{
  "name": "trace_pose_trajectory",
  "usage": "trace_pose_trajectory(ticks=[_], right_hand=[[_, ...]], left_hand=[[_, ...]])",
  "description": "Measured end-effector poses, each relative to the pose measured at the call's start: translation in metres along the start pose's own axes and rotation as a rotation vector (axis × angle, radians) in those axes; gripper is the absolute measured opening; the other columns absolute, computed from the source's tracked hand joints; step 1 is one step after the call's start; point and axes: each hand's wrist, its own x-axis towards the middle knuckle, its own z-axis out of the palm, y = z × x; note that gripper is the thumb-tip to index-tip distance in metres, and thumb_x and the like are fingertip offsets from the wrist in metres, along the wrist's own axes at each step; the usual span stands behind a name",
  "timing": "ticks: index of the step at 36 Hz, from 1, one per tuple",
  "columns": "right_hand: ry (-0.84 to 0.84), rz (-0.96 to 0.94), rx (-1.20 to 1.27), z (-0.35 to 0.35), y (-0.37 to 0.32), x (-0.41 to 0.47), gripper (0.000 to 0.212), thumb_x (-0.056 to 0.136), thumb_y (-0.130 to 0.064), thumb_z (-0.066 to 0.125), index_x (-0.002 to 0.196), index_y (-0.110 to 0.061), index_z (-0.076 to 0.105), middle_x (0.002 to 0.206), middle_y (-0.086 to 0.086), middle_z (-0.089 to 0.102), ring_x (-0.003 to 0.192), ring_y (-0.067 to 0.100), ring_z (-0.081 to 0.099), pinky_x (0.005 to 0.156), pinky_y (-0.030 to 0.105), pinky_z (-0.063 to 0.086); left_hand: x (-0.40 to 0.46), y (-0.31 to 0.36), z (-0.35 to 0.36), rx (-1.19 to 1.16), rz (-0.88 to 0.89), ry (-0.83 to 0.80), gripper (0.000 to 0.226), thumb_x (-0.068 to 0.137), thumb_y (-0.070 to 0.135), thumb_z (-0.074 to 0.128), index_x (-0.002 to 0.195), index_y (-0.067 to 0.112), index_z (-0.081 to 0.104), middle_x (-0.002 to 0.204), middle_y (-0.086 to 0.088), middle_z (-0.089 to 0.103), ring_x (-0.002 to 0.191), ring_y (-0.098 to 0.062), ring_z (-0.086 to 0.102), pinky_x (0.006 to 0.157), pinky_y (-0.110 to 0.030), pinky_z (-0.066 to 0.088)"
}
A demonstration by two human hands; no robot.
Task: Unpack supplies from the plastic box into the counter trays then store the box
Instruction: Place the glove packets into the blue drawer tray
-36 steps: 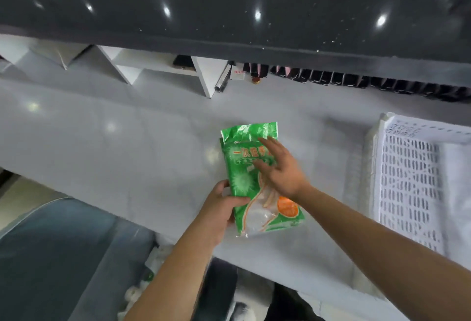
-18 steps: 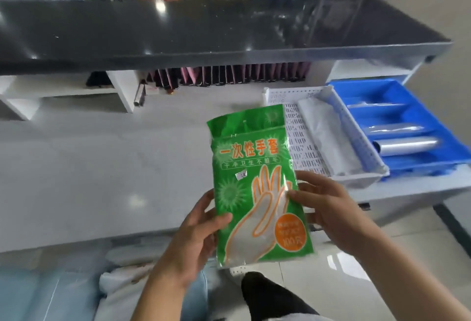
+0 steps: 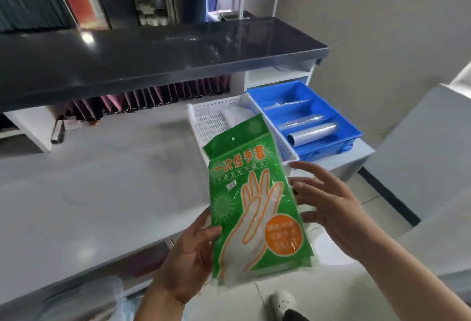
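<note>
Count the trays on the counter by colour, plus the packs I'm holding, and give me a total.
White trays: 1, the slotted white tray
Blue trays: 1, the divided blue tray
Green packs: 1, the green glove pack, held in the left hand
Total: 3

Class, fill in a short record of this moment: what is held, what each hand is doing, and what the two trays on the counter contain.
Held item: green glove packet
Left hand: grips the packet's lower left edge
Right hand: open, fingers spread beside the packet's right edge
White tray: a white roll
Blue tray: clear plastic rolls in divided compartments
Surface: grey counter
</note>
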Motion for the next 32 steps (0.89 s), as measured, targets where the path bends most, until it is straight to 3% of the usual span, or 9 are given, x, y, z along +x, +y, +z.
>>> trace_pose_trajectory(ticks=[4, 7, 9, 12, 17, 23, 26, 28, 32], right_hand=[[-0.063, -0.238, -0.439, -0.044, -0.013, 0.015, 0.065, 0.086, 0.001, 0.068, 0.126, -0.049, 0.059, 0.137, -0.01, 0.056, 0.111, 0.015, 0.065, 0.088, 0.034, 0.056], [-0.175, -0.404, -1.038, -0.084, -0.026, 0.029, 0.078, 0.082, -0.024, 0.076, 0.137, -0.064, 0.036, 0.157, -0.024, 0.02, 0.144, 0.004, 0.027, 0.112, 0.034, 0.033], [-0.212, -0.504, -1.248, -0.109, -0.038, 0.039, 0.076, 0.079, -0.034, 0.078, 0.14, -0.059, 0.038, 0.16, -0.023, 0.012, 0.149, 0.008, 0.009, 0.116, 0.042, 0.018], [-0.182, -0.692, -1.328, -0.154, -0.06, 0.058, 0.059, 0.075, -0.029, 0.082, 0.13, -0.038, 0.062, 0.156, -0.012, 0.033, 0.148, 0.022, 0.022, 0.113, 0.058, 0.025], [-0.277, -0.786, -1.447, -0.234, -0.086, 0.089, 0.053, 0.076, -0.028, 0.082, 0.126, -0.031, 0.066, 0.144, -0.01, 0.053, 0.142, 0.026, 0.038, 0.11, 0.055, 0.03], [-0.327, -0.801, -1.492, -0.291, -0.101, 0.118, 0.035, 0.078, -0.02, 0.079, 0.113, -0.021, 0.075, 0.109, -0.005, 0.075, 0.109, 0.019, 0.068, 0.103, 0.063, 0.038], [-0.271, -0.76, -1.572, -0.304, -0.115, 0.137, 0.032, 0.076, -0.019, 0.083, 0.108, -0.022, 0.077, 0.1, -0.003, 0.077, 0.099, 0.019, 0.072, 0.107, 0.065, 0.032], [-0.256, -0.775, -1.628, -0.307, -0.124, 0.152, 0.025, 0.08, -0.019, 0.08, 0.104, -0.019, 0.077, 0.093, 0.0, 0.078, 0.088, 0.024, 0.073, 0.105, 0.061, 0.038], [-0.236, -0.736, -1.701, -0.304, -0.141, 0.186, 0.024, 0.092, -0.033, 0.065, 0.113, -0.025, 0.073, 0.094, -0.002, 0.076, 0.082, 0.033, 0.068, 0.076, 0.037, 0.051]], left_hand=[[0.034, -0.018, 0.015, -0.056, -0.073, 0.033, 0.058, 0.089, 0.012, 0.063, 0.145, 0.012, 0.046, 0.144, -0.026, 0.049, 0.132, -0.046, 0.047, 0.113, -0.065, 0.027], [0.07, -0.032, 0.034, -0.207, -0.196, 0.045, 0.055, 0.095, 0.013, 0.055, 0.148, 0.007, 0.041, 0.145, -0.028, 0.047, 0.137, -0.048, 0.038, 0.116, -0.064, 0.022], [0.097, -0.041, 0.056, -0.261, -0.212, 0.032, 0.046, 0.103, 0.014, 0.037, 0.147, 0.001, 0.04, 0.142, -0.028, 0.05, 0.133, -0.044, 0.046, 0.115, -0.056, 0.028], [0.136, -0.054, 0.083, -0.219, -0.118, -0.01, 0.057, 0.104, 0.016, 0.002, 0.151, -0.001, 0.03, 0.151, -0.024, 0.042, 0.141, -0.037, 0.038, 0.118, -0.048, 0.018], [0.199, -0.083, 0.107, -0.146, -0.124, -0.088, 0.064, 0.098, 0.011, -0.013, 0.153, -0.004, 0.015, 0.156, -0.024, 0.031, 0.146, -0.034, 0.028, 0.118, -0.044, 0.012], [0.253, -0.099, 0.122, 0.09, -0.24, 0.109, 0.054, 0.107, 0.023, 0.013, 0.145, -0.004, 0.042, 0.144, -0.021, 0.051, 0.136, -0.032, 0.047, 0.115, -0.042, 0.027], [0.282, -0.094, 0.14, 0.174, -0.328, 0.139, 0.04, 0.101, 0.024, 0.048, 0.139, 0.014, 0.056, 0.141, -0.008, 0.053, 0.12, -0.028, 0.055, 0.102, -0.038, 0.043], [0.297, -0.072, 0.132, 0.248, -0.309, 0.158, 0.048, 0.091, 0.022, 0.064, 0.138, 0.024, 0.057, 0.145, -0.005, 0.05, 0.125, -0.034, 0.047, 0.106, -0.049, 0.036], [0.319, -0.005, 0.148, 0.685, -0.194, 0.137, 0.038, 0.097, 0.036, 0.056, 0.134, 0.031, 0.06, 0.144, 0.003, 0.056, 0.139, -0.025, 0.043, 0.118, -0.06, 0.019]])
